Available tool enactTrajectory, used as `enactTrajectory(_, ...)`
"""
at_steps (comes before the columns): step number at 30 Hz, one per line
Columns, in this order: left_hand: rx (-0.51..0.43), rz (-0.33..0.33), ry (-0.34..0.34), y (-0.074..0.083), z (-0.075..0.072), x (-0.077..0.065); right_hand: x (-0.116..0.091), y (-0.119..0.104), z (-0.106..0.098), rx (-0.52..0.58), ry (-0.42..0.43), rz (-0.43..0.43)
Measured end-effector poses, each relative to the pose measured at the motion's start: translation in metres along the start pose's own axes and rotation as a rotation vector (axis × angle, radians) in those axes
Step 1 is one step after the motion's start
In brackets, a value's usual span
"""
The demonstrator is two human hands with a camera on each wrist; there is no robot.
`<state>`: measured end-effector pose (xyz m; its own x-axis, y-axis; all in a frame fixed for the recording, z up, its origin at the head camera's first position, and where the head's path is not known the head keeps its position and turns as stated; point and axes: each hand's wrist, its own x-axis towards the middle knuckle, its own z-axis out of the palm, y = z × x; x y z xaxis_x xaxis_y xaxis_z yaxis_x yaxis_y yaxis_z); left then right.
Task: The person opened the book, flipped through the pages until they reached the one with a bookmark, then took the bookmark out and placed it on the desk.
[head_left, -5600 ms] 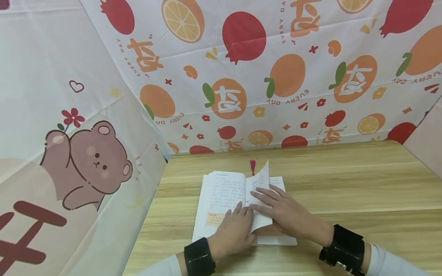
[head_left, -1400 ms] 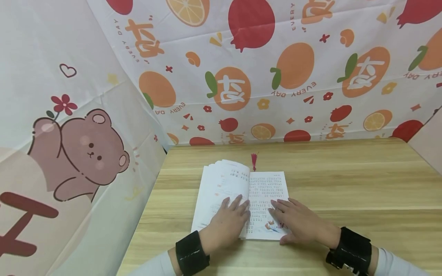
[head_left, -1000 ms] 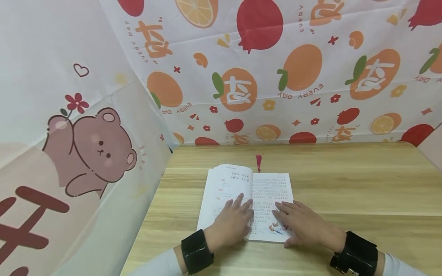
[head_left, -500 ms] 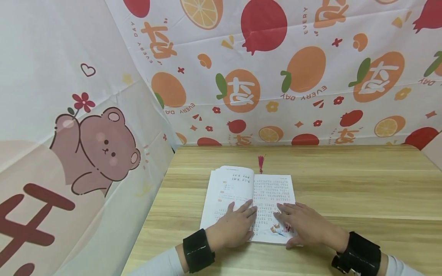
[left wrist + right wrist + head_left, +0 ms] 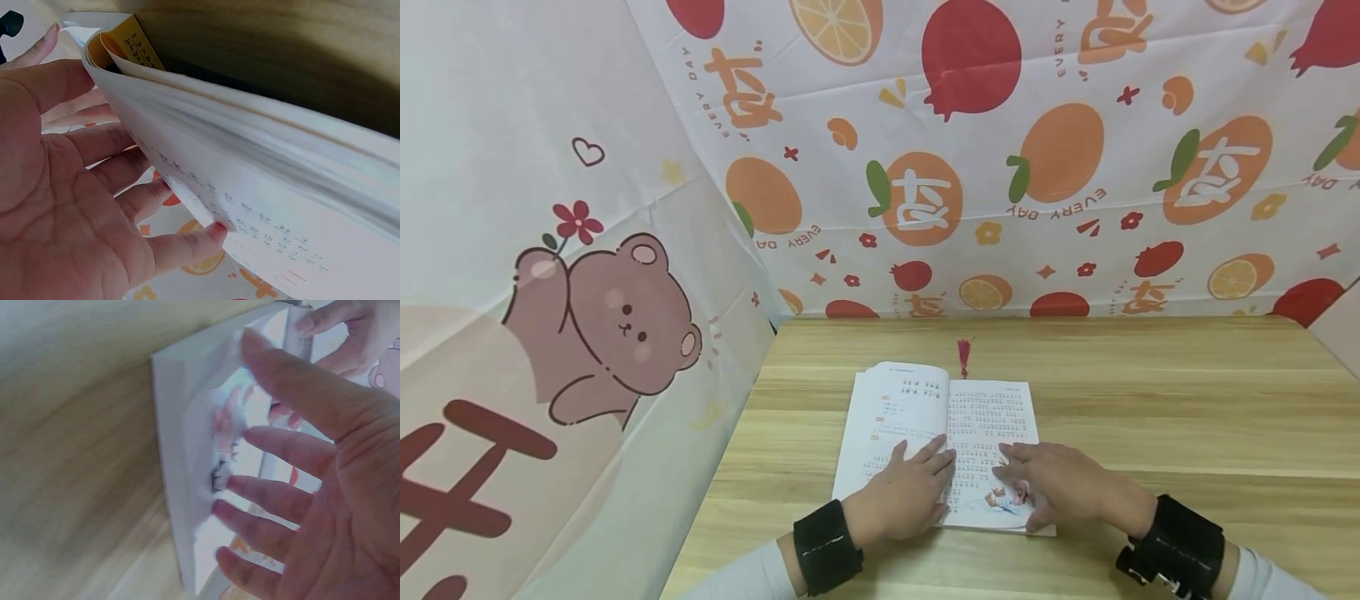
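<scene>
An open book (image 5: 992, 408) lies on the wooden table, its printed pages facing up and a small coloured drawing low on the right page. My left hand (image 5: 906, 496) rests with spread fingers on the left page, fingertips reaching the fold. In the left wrist view, the left hand (image 5: 81, 200) has its fingertips along the curved pages. My right hand (image 5: 1063, 483) touches the right page near its outer edge, thumb at the lower corner. The right wrist view shows the right hand (image 5: 300, 469) with fingers spread and slightly bent over the page, which bows near the thumb.
A red tassel (image 5: 964, 357) sticks out above the book's top edge. Behind the wooden table (image 5: 1150, 400) hangs a fruit-print cloth (image 5: 1060, 242), and a bear-print cloth (image 5: 625, 325) hangs at the left. Black bands (image 5: 827, 547) circle both wrists.
The leaf earlier raised between the hands has gone over to the left, and different pages show. Lately my right thumb has shifted slightly at the lower page corner; the left hand stays nearly still.
</scene>
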<state>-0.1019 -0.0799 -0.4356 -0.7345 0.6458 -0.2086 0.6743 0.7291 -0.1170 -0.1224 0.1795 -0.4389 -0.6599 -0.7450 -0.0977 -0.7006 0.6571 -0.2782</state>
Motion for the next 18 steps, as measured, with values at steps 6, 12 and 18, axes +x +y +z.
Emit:
enactTrajectory(6, 0.027, 0.035, 0.025, -0.001, 0.001, 0.001, -0.002, -0.002, -0.005, 0.006, -0.046, -0.007)
enactTrajectory(12, -0.077, 0.037, 0.024, 0.004, 0.002, 0.001, -0.001, -0.004, -0.009, -0.049, 0.042, -0.061)
enactTrajectory(18, -0.140, 0.019, 0.065, 0.010, 0.008, 0.006, 0.004, -0.011, -0.015, -0.206, 0.207, -0.148)
